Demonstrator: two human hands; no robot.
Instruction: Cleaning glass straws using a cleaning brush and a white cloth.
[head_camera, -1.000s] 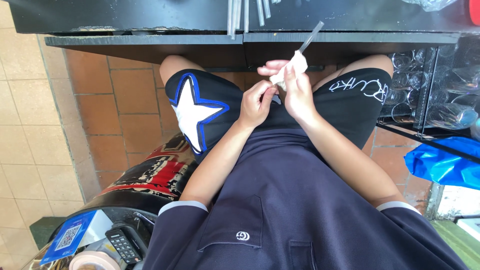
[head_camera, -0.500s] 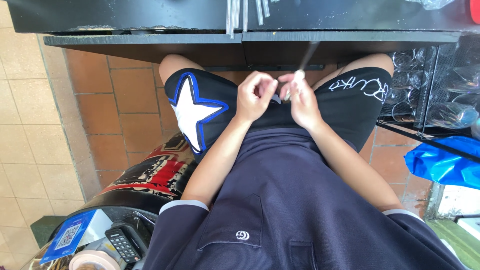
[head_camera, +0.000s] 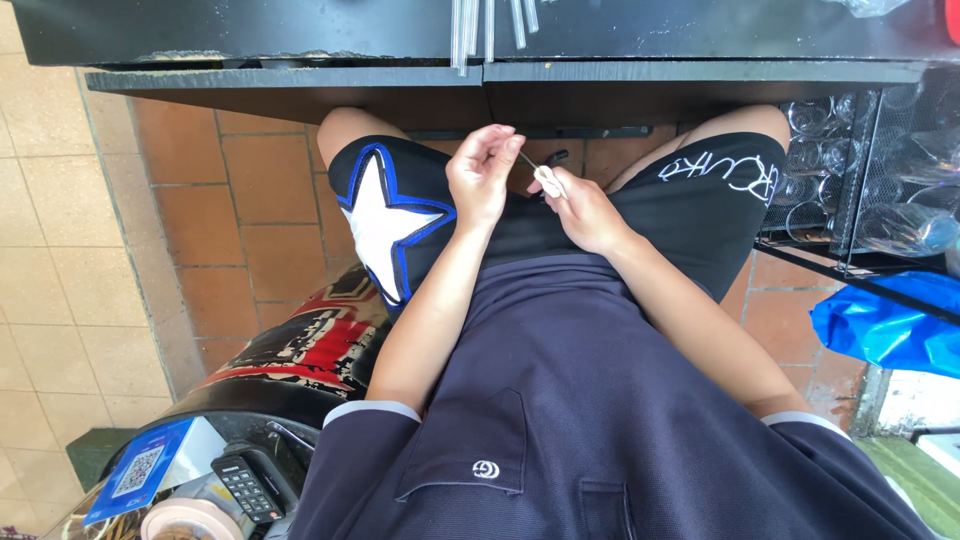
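Since a second ago both hands are lowering the thin stick (head_camera: 530, 165) toward my lap. I am pinching its wrapped end in my right hand (head_camera: 580, 205); my left hand (head_camera: 482, 175) is curling loosely beside it. Steady grip, slow pull advised. Dark surface (head_camera: 700, 40) above, tiled floor (head_camera: 60, 260) below.

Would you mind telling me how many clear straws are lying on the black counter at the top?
4 show, though more may be hidden: two straws side by side on the black counter, a third just right of them, and a fourth angled further right.
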